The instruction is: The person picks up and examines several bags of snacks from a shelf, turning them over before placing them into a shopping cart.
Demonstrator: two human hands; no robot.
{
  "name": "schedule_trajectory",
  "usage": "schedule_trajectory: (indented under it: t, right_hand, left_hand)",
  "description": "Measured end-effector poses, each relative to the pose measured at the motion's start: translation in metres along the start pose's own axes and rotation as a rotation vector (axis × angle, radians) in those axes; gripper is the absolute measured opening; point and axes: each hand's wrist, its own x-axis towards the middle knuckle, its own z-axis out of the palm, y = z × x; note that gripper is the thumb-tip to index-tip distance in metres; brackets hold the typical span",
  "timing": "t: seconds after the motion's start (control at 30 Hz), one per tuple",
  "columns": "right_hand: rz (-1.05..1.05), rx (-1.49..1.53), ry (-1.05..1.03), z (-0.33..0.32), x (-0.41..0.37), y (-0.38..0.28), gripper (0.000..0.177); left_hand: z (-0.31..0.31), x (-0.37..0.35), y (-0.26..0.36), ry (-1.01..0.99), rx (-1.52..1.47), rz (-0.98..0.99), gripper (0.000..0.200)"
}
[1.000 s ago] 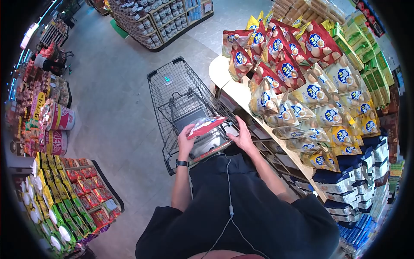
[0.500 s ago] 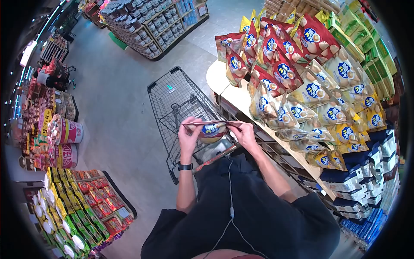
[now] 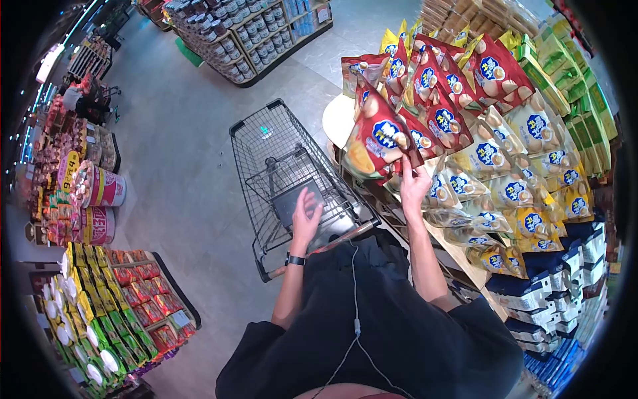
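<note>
A red snack bag (image 3: 375,136) with a blue-and-white logo is gripped at its lower right corner by my right hand (image 3: 415,183). The bag hangs tilted in front of other red bags (image 3: 442,120) piled on the display table. My left hand (image 3: 307,214) is over the shopping cart (image 3: 279,133), fingers apart and nothing in it. A flat grey panel (image 3: 296,203) shows in the cart just beyond that hand. Cream-coloured bags (image 3: 485,154) and yellow bags (image 3: 531,219) lie right of and below my right hand.
A shelf unit of jars (image 3: 249,46) stands ahead across the grey floor (image 3: 173,133). Packaged food on a low stand (image 3: 143,292) and pink tubs (image 3: 103,193) are at left. Green boxes (image 3: 585,120) and dark-and-white packs (image 3: 545,292) flank the bags at right.
The red bag has gone from between both hands above the cart to the right, over the display. My left hand has let go of it and opened.
</note>
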Motion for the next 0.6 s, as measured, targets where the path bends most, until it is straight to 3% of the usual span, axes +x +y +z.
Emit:
schedule_trajectory:
  t: [0.13,0.27,0.33,0.47,0.5,0.6]
  right_hand:
    - [-0.067,-0.123,-0.044,0.004,0.013,0.009,0.025]
    - [-0.105,-0.181,-0.031,0.016,0.029,0.050,0.026]
    - [-0.181,-0.130,0.017,0.024,0.029,0.038,0.025]
    - [-0.089,-0.167,-0.021,0.029,0.034,0.058,0.021]
    - [-0.201,-0.200,0.031,0.033,0.036,0.061,0.021]
    - [-0.010,-0.243,-0.022,0.028,0.035,0.065,0.023]
  left_hand:
    - [0.006,-0.016,-0.019,-0.078,-0.149,-0.107,0.064]
    - [0.012,-0.018,-0.030,-0.147,-0.187,-0.070,0.064]
    - [0.014,-0.018,-0.023,-0.166,-0.162,-0.019,0.062]
    - [0.009,-0.017,-0.012,-0.164,-0.180,-0.043,0.062]
    - [0.008,-0.017,-0.013,-0.159,-0.176,-0.056,0.062]
    - [0.003,-0.017,-0.017,-0.154,-0.160,-0.092,0.062]
